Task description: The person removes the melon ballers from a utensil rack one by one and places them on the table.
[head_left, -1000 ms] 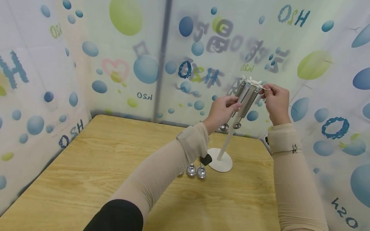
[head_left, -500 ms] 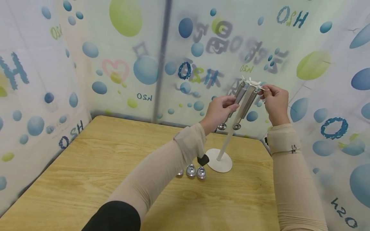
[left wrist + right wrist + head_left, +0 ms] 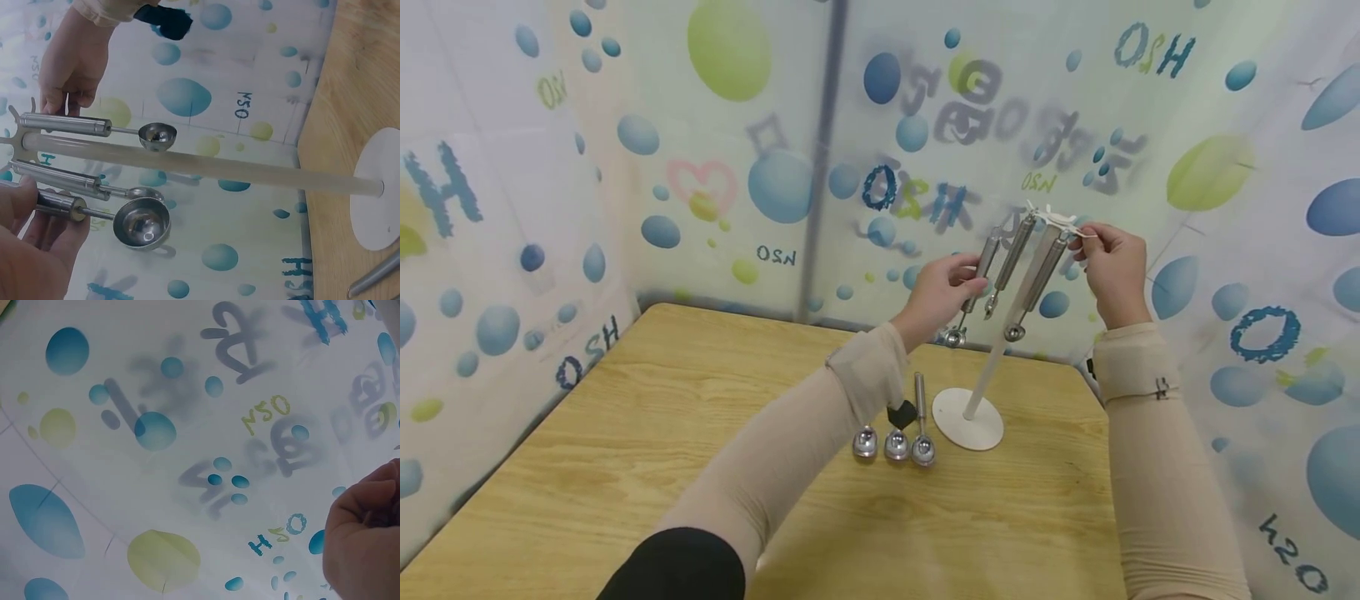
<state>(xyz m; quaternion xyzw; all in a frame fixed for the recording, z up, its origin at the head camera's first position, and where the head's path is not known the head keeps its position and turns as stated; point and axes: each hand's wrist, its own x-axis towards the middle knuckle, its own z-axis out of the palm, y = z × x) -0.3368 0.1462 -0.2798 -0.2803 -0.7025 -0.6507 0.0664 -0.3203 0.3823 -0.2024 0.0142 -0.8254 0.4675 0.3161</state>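
Note:
In the head view my left hand [image 3: 936, 300] holds a steel ice cream scoop [image 3: 987, 257] by its tubular handle, bowl downward, just left of a white hanging stand [image 3: 990, 375]. The left wrist view shows this scoop's round bowl [image 3: 142, 223] largest and nearest. Two other steel utensils hang from the stand's top: one with a small round bowl [image 3: 157, 136] on the far side, another with a narrower head [image 3: 147, 195] right beside the held scoop. My right hand [image 3: 1116, 271] pinches a hooked arm of the stand's white top [image 3: 1058, 220].
The stand's round white base [image 3: 967, 419] rests on the wooden table [image 3: 760, 375]. Left of it lie three steel scoops, one of them [image 3: 923, 450] closest to the base; the handles of the others are partly behind my left sleeve. Printed curtains [image 3: 715, 125] surround the table.
My left hand has moved left and slightly down, bringing the scoop away from the stand's top. The right hand keeps its hold on the stand.

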